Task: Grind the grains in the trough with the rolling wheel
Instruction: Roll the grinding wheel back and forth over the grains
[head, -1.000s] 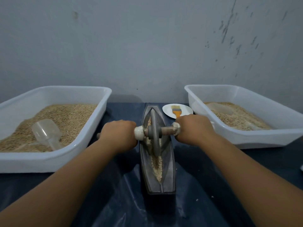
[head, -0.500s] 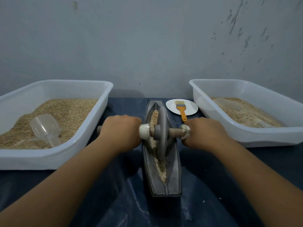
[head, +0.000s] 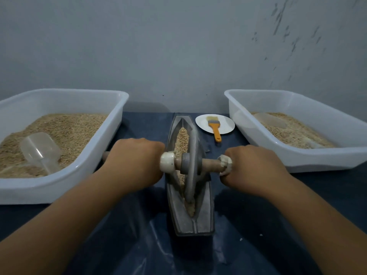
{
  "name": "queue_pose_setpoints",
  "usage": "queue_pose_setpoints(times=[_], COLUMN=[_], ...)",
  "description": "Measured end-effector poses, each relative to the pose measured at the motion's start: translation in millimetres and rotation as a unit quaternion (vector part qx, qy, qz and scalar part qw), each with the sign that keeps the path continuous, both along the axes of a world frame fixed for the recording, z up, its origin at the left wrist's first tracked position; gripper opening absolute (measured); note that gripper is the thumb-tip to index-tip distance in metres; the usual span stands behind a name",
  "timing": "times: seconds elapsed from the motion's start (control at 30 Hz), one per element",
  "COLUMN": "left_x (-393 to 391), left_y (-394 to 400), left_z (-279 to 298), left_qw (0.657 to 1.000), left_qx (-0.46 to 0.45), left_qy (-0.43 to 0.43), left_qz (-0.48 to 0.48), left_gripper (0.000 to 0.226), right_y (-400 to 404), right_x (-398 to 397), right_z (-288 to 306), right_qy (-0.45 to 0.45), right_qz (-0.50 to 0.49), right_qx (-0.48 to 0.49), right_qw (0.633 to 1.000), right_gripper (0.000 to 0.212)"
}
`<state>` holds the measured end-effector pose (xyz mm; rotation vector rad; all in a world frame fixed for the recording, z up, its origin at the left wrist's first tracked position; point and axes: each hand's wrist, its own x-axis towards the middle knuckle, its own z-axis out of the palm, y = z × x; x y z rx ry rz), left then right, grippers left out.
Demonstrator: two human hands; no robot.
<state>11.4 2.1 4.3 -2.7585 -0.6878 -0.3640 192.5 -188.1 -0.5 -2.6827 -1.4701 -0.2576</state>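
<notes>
Head view, looking down on a boat-shaped metal trough [head: 190, 219] lying lengthwise on a dark blue table [head: 258, 245]. Standing in its groove, a grey rolling wheel [head: 192, 167], upright on edge, near the trough's middle and toward its near half. Through the hub, a wooden axle [head: 208, 164] with pale collars on either side.

Left of the trough, left hand [head: 135, 161] wrapped round the axle's left end; right of it, right hand [head: 256, 167] curled round the right end, both knuckles-up.

Likely heavy and rigid, that wheel, cast metal by its look, so best held exactly there: one grip on each end of the axle, outside the collars, pressing down evenly to stop it tipping sideways. Smooth wood, possibly dusty, so possibly a slip risk.

Tan grains [head: 181, 139] heaped in the groove beyond the wheel, a smaller patch at the near tip.

Far left of the trough, a white tub [head: 95, 167] of grain with a clear scoop [head: 39, 149]; far right, another tub [head: 317, 161]. Just right of the trough's far tip, a white plate [head: 226, 124] carrying an orange-handled brush [head: 214, 128].
</notes>
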Motion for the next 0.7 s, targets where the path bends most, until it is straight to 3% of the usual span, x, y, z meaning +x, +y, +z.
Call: queue_pose_setpoints(times=[0.13,0.23,0.37,0.5,0.7], left_x=[17.6,26.6,5.8,-15.7,24.1], left_y=[17.4,21.7,2.2,-11.9,10.3], left_z=[0.3,3.2,-1.6,-9.5,4.5], left_qw=[0.991,0.985,0.994,0.999,0.999], left_qx=[-0.13,-0.166,-0.105,-0.021,-0.026], left_qy=[0.037,0.044,0.012,-0.034,0.008], left_qz=[0.023,0.036,0.033,0.001,0.021], left_gripper=[0.024,0.019,0.016,0.022,0.011], right_y=[37.5,55.9,36.1,3.3,37.0], right_x=[14.4,24.2,13.0,-3.3,20.9], right_z=[12.3,19.3,19.4,5.5,-1.2], right_qy=[-0.016,-0.015,-0.006,-0.058,0.009], right_qz=[0.01,0.018,0.022,0.015,-0.024], right_qx=[-0.023,-0.048,-0.06,-0.005,-0.015], right_qw=[1.0,0.999,0.998,0.998,1.0], right_gripper=[0.015,0.013,0.014,0.018,0.019])
